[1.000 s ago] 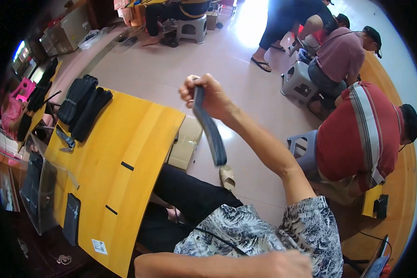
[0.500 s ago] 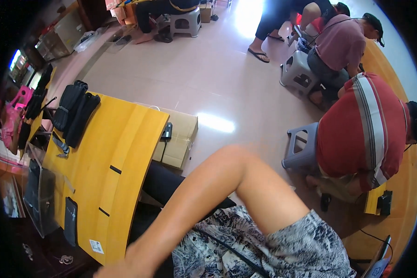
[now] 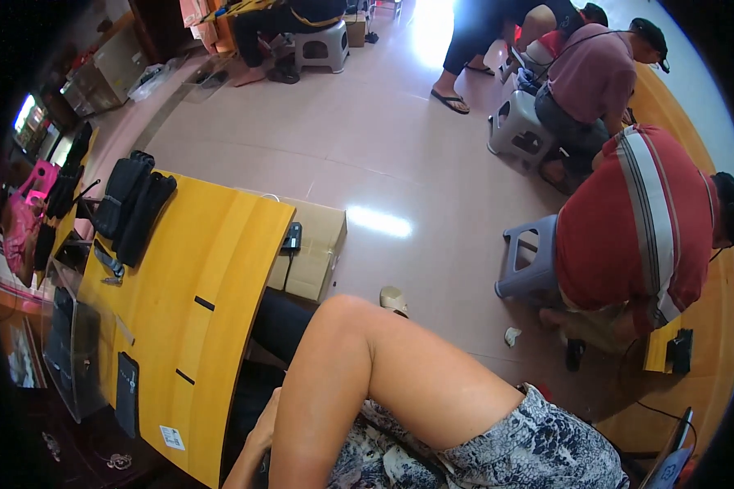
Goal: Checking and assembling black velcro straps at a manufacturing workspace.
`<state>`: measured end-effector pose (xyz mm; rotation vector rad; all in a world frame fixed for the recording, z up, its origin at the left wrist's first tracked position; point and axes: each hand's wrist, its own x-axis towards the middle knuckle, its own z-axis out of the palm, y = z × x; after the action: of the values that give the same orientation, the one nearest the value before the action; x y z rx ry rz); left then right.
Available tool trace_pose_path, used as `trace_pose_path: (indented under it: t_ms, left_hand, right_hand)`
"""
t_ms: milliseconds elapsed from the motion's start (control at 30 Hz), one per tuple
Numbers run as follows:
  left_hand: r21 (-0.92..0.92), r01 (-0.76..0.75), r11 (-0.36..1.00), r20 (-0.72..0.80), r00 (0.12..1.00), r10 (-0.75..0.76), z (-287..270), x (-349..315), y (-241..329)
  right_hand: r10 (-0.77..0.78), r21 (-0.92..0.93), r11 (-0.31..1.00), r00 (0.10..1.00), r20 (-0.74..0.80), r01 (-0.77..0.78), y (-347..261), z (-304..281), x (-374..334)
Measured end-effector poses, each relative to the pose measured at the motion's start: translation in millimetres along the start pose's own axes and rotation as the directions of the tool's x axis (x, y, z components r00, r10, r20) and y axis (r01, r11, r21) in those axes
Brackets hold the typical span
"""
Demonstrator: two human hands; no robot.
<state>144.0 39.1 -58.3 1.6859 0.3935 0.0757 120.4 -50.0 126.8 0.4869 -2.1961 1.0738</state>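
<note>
My bare right arm (image 3: 440, 375) bends at the elbow across the lower middle, and its forearm runs down past the lower edge, so that hand is out of sight. Beside that forearm, close to the table's edge, part of what looks like my left hand (image 3: 261, 432) shows; its fingers are hidden behind the right forearm. Nearest to it is the yellow wooden table (image 3: 228, 236). On the table lie a flat dark grey case (image 3: 127, 393), a white label (image 3: 172, 438), two short black strips (image 3: 204, 303), a grey strap with a metal clip (image 3: 108, 262) and folded black cloth pieces (image 3: 134, 204).
A clear plastic box (image 3: 73, 350) stands at the table's left. Beyond the table is a cardboard box (image 3: 322, 253) with a black device (image 3: 293, 236) on it. A beige slipper (image 3: 393, 300) lies on the floor. A person in red (image 3: 620, 228) sits at the right on a grey stool (image 3: 523, 261).
My right elbow has moved left and down, and the blurred right hand by the table's near edge has left the picture. Part of the left hand now shows. The floor slipper is uncovered.
</note>
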Motion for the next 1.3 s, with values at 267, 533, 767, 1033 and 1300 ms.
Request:
trace_pose_path:
  t_ms: [267,533,767,1033,1300]
  left_hand:
    - [-0.114,-0.108,0.988,-0.21,0.974,0.083,6,-16,-8]
    - [-0.21,-0.204,0.956,-0.376,0.92,0.113,6,-37,-15]
    - [-0.285,-0.295,0.912,-0.537,0.837,0.103,8,-45,-19]
    - [-0.361,-0.417,0.834,-0.681,0.729,0.07,15,-36,-24]
    - [-0.374,-0.371,0.85,-0.617,0.784,0.07,5,-9,15]
  right_hand:
    - [-0.05,0.269,0.962,0.999,0.017,0.044,8,-11,-16]
    - [0.034,0.508,0.861,0.999,-0.024,-0.017,9,-73,-55]
    - [0.469,0.341,0.862,0.845,-0.258,-0.374,33,-121,-118]
    - [0.622,0.404,0.78,0.667,-0.412,-0.478,39,-134,-169]
    - [0.612,0.457,0.789,0.6,-0.516,-0.412,28,-136,-203]
